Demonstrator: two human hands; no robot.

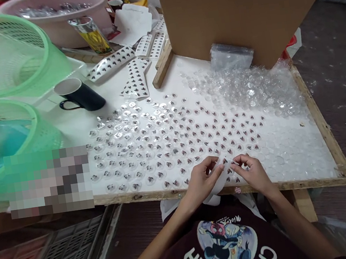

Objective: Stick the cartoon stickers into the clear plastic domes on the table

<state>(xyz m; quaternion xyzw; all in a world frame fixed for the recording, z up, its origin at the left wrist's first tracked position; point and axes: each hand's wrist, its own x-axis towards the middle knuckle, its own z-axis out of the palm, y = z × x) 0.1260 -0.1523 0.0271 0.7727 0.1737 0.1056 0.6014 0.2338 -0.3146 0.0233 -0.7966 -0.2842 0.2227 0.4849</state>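
Note:
At the table's front edge, my left hand [204,178] pinches a pale sticker strip [220,183] that hangs down over the edge. Close beside it, my right hand [254,174] has thumb and forefinger pressed together at a small dark-printed sticker by the strip. The fingertips partly hide this sticker. Beyond both hands lie many clear round discs [176,151], each bearing a small dark printed picture. Plain clear discs [280,160] are spread flat to the right of my right hand.
A heap of clear discs [247,89] lies before a cardboard sheet [227,10]. Sticker sheets [136,76], a wooden block [163,66] and a tipped dark mug [86,96] lie farther back. Green baskets [50,56] and a pink basin [49,31] stand left. A wooden rim [325,138] borders the table.

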